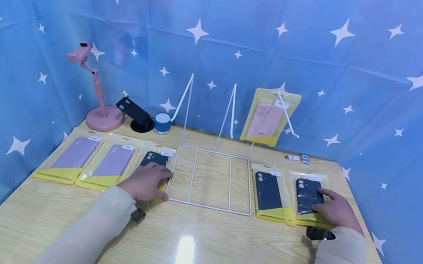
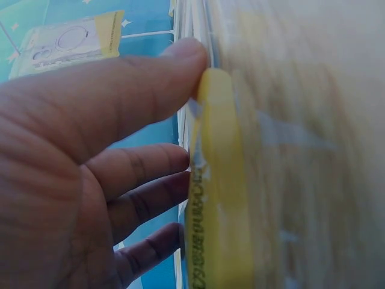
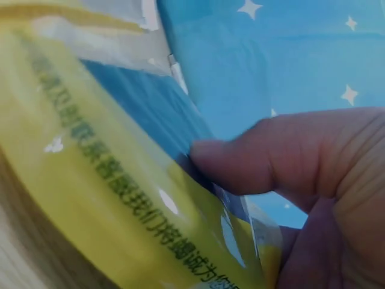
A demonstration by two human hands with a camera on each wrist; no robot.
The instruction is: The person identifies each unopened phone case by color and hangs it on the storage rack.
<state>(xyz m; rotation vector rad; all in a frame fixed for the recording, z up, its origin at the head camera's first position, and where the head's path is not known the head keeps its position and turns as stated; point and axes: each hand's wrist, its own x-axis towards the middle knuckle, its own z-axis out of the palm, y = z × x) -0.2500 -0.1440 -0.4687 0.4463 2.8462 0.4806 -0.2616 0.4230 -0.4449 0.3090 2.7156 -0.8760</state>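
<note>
My left hand is over a bagged dark phone case left of the white wire rack, covering its lower part. In the left wrist view the fingers are spread, with fingertips and thumb against the bag's yellow end. At the right, my right hand pinches the edge of another bagged dark phone case. The right wrist view shows the thumb on top of this clear and yellow bag, the other fingers partly hidden behind its edge.
A bagged pink phone case hangs on the rack's right hook. Two bagged purple cases lie left, another bagged dark case right of the rack. Behind stand a pink stand, a black phone holder and a blue cylinder.
</note>
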